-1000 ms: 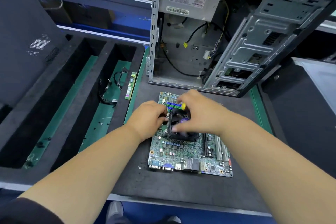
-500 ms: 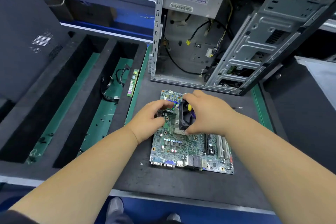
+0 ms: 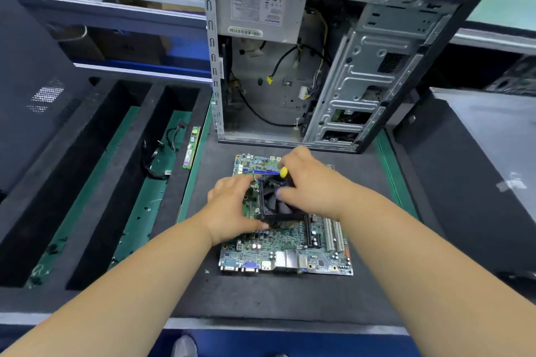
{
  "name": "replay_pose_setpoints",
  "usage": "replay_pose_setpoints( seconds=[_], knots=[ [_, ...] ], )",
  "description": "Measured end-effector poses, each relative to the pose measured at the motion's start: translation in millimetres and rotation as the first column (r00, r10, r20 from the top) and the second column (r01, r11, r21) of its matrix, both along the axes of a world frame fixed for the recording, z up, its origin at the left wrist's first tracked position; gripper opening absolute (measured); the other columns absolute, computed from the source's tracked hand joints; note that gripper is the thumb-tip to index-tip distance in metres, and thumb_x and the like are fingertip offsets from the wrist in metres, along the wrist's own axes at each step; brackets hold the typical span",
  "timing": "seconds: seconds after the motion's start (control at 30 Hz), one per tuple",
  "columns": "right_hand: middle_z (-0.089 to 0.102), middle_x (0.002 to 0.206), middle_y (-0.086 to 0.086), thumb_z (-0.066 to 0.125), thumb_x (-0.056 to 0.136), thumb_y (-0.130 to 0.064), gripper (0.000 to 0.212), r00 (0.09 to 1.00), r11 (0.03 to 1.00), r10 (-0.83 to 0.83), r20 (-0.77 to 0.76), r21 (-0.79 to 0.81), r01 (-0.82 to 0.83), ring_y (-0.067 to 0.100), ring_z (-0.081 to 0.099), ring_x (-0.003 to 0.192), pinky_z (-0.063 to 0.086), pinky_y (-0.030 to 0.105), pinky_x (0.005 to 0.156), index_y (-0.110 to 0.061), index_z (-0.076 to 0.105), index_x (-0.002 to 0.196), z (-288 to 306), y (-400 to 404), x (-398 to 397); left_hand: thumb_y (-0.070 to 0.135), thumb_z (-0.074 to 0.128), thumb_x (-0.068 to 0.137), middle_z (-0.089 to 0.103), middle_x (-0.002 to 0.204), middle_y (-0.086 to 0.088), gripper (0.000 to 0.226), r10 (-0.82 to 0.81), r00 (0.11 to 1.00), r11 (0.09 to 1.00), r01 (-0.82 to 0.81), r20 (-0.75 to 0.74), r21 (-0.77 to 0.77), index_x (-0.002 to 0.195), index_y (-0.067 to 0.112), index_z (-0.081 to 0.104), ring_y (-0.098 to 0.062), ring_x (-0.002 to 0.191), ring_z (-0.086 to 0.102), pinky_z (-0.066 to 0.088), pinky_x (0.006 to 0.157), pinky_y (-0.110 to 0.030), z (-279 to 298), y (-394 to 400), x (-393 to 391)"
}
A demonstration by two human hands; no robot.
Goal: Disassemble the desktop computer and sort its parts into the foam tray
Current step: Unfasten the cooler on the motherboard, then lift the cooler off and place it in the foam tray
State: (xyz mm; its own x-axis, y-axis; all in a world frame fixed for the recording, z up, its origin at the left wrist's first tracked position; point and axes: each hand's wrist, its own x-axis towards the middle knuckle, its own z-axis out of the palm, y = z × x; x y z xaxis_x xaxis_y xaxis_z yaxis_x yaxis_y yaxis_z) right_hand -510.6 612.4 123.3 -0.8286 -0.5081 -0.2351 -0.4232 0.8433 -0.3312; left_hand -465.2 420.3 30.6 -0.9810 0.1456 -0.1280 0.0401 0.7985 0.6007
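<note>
We have both hands on the cooler fan (image 3: 274, 201), which sits on the motherboard (image 3: 285, 243) lying flat on the dark foam surface (image 3: 290, 298) in front of the open case (image 3: 333, 66). Our left hand (image 3: 232, 209) curls round the fan's left and near edge, thumb along the bottom corner, fingers (image 3: 246, 182) over the far-left corner. Our right hand (image 3: 310, 185) grips the fan's right side, with one fingertip (image 3: 280, 190) resting on the fan top, and also keeps a yellow-handled screwdriver (image 3: 283, 172) tucked in the same hand.

Risks as we judge them:
- Fan cable: thin wires (image 3: 256, 180) show just beyond our left fingers; if the plug is not yet free, pulling up could rip the header or snap the wires.
- Board lift: nothing pins the motherboard down, so a stuck heatsink may drag the board up, then drop it.
- Screwdriver: crowded in the right hand, it could slip and scratch the board beneath the fingers, or weaken our hold on the fan.
- Tilt: an uneven pull could jam one corner; we cannot tell whether all fasteners are released.

The foam tray (image 3: 95, 182) lies well left of our left fingers, with a RAM stick (image 3: 191, 148) and cables (image 3: 162, 153) already in it; the fan must clear the tray wall on the way over.
</note>
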Motion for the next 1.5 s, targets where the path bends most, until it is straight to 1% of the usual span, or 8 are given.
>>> replay_pose_setpoints(
  seconds=[0.1, 0.27, 0.43, 0.5, 0.7, 1.0, 1.13, 1.5],
  knots=[
    [0.037, 0.108, 0.002, 0.053, 0.096, -0.026, 0.014, 0.993, 0.992, -0.086, -0.086, -0.096, 0.078, 0.023, 0.050, 0.083, 0.040, 0.034, 0.074, -0.012, 0.051, 0.097, 14.8, 32.2, -10.0, 0.059, 0.081, 0.056, 0.031, 0.137, 0.016, 0.094, 0.068, 0.998, 0.992, -0.068, 0.004, 0.106, 0.133, 0.046, 0.028, -0.013, 0.132, 0.021, 0.023, 0.107, -0.037, 1.8, -5.1, 7.8],
    [0.054, 0.087, -0.002, 0.063, 0.088, -0.043, 0.021, 0.873, 0.895, -0.412, -0.260, -0.294, 0.334, 0.019, 0.051, 0.079, 0.044, 0.034, 0.069, -0.023, 0.062, 0.084, 7.4, 96.5, -11.8, 0.059, 0.081, 0.054, 0.025, 0.122, 0.022, 0.090, 0.151, 0.983, 0.976, -0.131, -0.105, 0.172, 0.119, 0.054, 0.020, -0.006, 0.123, 0.023, 0.025, 0.101, -0.033, 22.9, 3.9, 10.5],
    [0.070, 0.070, 0.001, 0.061, 0.073, -0.036, 0.016, 0.535, 0.268, -0.798, 0.276, -0.634, 0.726, 0.022, 0.068, 0.071, 0.057, 0.042, 0.073, -0.020, 0.066, 0.074, -31.6, 142.6, -1.2, 0.072, 0.070, 0.054, 0.029, 0.134, 0.015, 0.096, -0.022, 0.977, 0.999, 0.013, -0.213, -0.044, 0.133, 0.043, 0.023, -0.013, 0.129, 0.023, 0.022, 0.101, -0.034, 45.5, 27.8, 2.0],
    [0.070, 0.069, 0.004, 0.061, 0.066, -0.028, 0.013, 0.461, 0.169, -0.810, 0.364, -0.608, 0.776, 0.020, 0.065, 0.065, 0.054, 0.038, 0.069, -0.017, 0.067, 0.068, -49.2, 154.9, 1.6, 0.075, 0.067, 0.054, 0.028, 0.137, 0.014, 0.102, -0.098, 0.968, 0.987, 0.066, -0.230, -0.144, 0.139, 0.040, 0.023, -0.014, 0.132, 0.021, 0.019, 0.103, -0.035, 48.8, 38.8, -1.2],
    [0.059, 0.065, -0.002, 0.066, 0.075, -0.023, 0.016, 0.450, 0.342, -0.871, 0.196, -0.415, 0.843, 0.015, 0.052, 0.051, 0.028, 0.023, 0.041, -0.017, 0.051, 0.076, -93.4, 164.8, 14.6, 0.074, 0.069, 0.054, 0.028, 0.142, 0.011, 0.112, -0.189, 0.969, 0.898, 0.106, -0.157, -0.426, 0.145, 0.034, 0.019, -0.015, 0.136, 0.023, 0.011, 0.110, -0.040, 44.9, 64.2, -10.6],
    [0.050, 0.095, 0.002, 0.067, 0.077, -0.023, 0.026, 0.693, 0.689, -0.720, -0.019, -0.140, 0.711, 0.023, 0.054, 0.073, 0.031, 0.027, 0.048, -0.016, 0.049, 0.094, -94.0, 160.0, 1.8, 0.070, 0.068, 0.052, 0.044, 0.136, 0.011, 0.103, -0.180, 0.979, 0.810, 0.090, -0.100, -0.580, 0.140, 0.031, 0.032, -0.016, 0.125, 0.042, 0.011, 0.107, -0.043, 51.4, 72.8, -19.0],
    [0.049, 0.109, 0.006, 0.066, 0.083, -0.041, 0.041, 0.712, 0.726, -0.687, -0.145, -0.091, 0.682, 0.027, 0.051, 0.100, 0.046, 0.036, 0.073, -0.014, 0.051, 0.110, -84.6, 155.6, -3.4, 0.073, 0.071, 0.048, 0.050, 0.126, 0.014, 0.099, -0.175, 0.972, 0.833, 0.062, -0.155, -0.550, 0.132, 0.032, 0.038, -0.013, 0.116, 0.048, 0.017, 0.103, -0.038, 61.1, 69.1, -17.0],
    [0.056, 0.113, -0.015, 0.060, 0.090, -0.045, 0.030, 0.916, 0.686, -0.206, 0.344, -0.617, 0.386, 0.005, 0.057, 0.098, 0.045, 0.026, 0.076, -0.032, 0.056, 0.117, -4.7, 32.7, -14.4, 0.056, 0.088, 0.042, 0.058, 0.112, 0.025, 0.087, 0.260, 0.963, 0.936, -0.233, -0.073, 0.265, 0.118, 0.043, 0.048, 0.005, 0.101, 0.058, 0.047, 0.088, -0.017, 88.2, -2.5, 3.6]
  ],
)
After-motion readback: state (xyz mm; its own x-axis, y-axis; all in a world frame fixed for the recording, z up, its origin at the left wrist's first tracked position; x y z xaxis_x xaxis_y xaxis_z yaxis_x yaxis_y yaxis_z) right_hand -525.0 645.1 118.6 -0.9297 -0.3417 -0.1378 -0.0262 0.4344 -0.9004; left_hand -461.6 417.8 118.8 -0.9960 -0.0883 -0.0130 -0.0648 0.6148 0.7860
